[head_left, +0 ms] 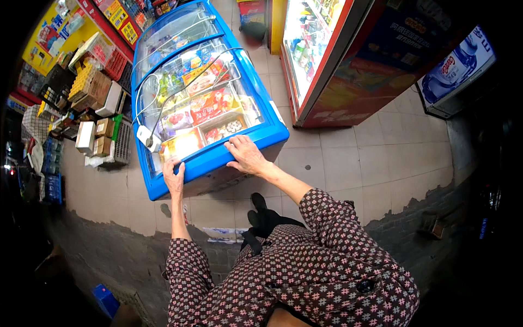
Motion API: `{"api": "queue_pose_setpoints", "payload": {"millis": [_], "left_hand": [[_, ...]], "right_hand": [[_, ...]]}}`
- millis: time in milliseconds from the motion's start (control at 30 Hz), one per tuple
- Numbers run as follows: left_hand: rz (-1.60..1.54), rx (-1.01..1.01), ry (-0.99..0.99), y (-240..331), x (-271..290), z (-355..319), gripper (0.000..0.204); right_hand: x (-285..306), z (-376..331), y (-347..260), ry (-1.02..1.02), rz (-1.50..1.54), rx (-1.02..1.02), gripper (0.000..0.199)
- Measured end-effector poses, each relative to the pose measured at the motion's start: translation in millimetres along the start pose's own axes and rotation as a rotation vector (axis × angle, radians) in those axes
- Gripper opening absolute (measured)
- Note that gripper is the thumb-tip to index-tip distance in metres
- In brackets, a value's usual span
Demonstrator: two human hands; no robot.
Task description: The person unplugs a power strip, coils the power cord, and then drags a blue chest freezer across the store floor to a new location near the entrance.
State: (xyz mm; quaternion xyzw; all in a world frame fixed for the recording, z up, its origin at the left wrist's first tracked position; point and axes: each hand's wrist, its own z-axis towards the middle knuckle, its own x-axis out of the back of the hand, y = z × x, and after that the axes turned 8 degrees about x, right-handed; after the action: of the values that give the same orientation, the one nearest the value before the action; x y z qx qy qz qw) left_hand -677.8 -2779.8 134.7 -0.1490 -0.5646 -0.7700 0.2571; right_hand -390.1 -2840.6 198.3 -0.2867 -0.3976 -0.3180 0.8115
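A blue chest freezer (218, 153) with a curved clear lid stands in front of me, filled with colourful packs of frozen food (211, 106). My left hand (174, 177) is on its near rim toward the left corner, fingers curled over the edge. Farther right on the same rim, my right hand (248, 155) has its fingers bent over the top and its thumb apart on the near side. On the lid by the left edge lies a white power strip (148, 138), and a dark cable runs from it across the glass.
A lit upright display fridge (316, 54) stands right of the freezer, with another cooler (457, 73) beyond it. Boxes and crates (101, 133) are stacked on the left. Pale floor tiles (381, 147) end in a ragged edge against darker paving (125, 250). A small stool-like object (433, 225) sits at right.
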Motion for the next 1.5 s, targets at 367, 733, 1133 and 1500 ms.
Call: {"api": "queue_pose_setpoints", "payload": {"millis": [367, 733, 1133, 1500], "left_hand": [[0.057, 0.02, 0.09, 20, 11, -142, 0.018], [0.085, -0.061, 0.104, -53, 88, -417, 0.012], [0.122, -0.121, 0.098, -141, -10, -692, 0.013], [0.238, -0.275, -0.056, -329, -203, -947, 0.018]], "right_hand": [[22, -115, -57, -0.007, 0.013, 0.126, 0.062], [-31, -336, -275, 0.028, 0.014, 0.139, 0.059], [-156, -631, -313, 0.111, 0.013, 0.134, 0.052], [-426, -985, -272, 0.437, -0.064, -0.155, 0.027]]}}
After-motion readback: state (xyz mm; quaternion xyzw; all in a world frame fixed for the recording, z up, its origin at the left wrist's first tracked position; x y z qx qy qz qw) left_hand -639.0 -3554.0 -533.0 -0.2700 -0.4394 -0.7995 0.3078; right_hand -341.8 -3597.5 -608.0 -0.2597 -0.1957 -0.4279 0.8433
